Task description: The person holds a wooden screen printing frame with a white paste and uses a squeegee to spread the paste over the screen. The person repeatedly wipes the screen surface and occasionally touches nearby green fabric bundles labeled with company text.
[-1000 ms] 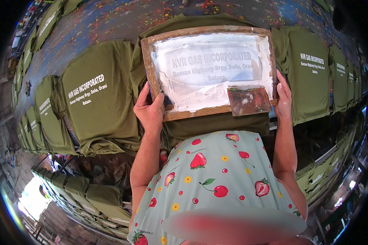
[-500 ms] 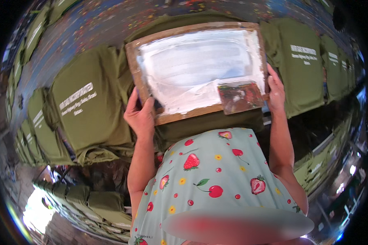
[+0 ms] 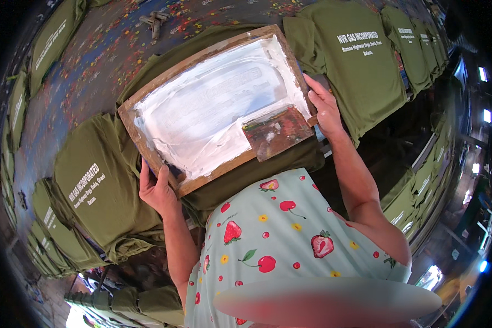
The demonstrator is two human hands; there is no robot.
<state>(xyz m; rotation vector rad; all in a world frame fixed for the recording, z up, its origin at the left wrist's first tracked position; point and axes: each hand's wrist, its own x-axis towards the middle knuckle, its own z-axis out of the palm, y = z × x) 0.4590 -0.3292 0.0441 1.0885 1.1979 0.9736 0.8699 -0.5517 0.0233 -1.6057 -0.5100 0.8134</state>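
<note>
A wooden-framed printing screen (image 3: pixel 212 108), coated inside with white ink, lies or hovers over a dark olive shirt (image 3: pixel 226 180) in the middle; I cannot tell whether it touches the cloth. My left hand (image 3: pixel 158 194) grips the screen's lower left end, thumb and fingers at the wood. My right hand (image 3: pixel 325 112) holds the right end. A square, paint-stained flat plate (image 3: pixel 277 136) sits on the screen's lower right corner, just beside my right hand. Faint lettering shows through the white ink.
Olive shirts printed in white are spread either side (image 3: pixel 93 164) (image 3: pixel 361 76) along a paint-spattered table (image 3: pixel 109 65). A small metal object (image 3: pixel 155 23) lies beyond the screen. More shirts (image 3: pixel 421 191) lie on racks behind me, along both lower sides of the view.
The whole view has rotated, so screen, both hands and neighbouring shirts appear tilted, left side lower and right side higher. Both hands keep their grip on the screen.
</note>
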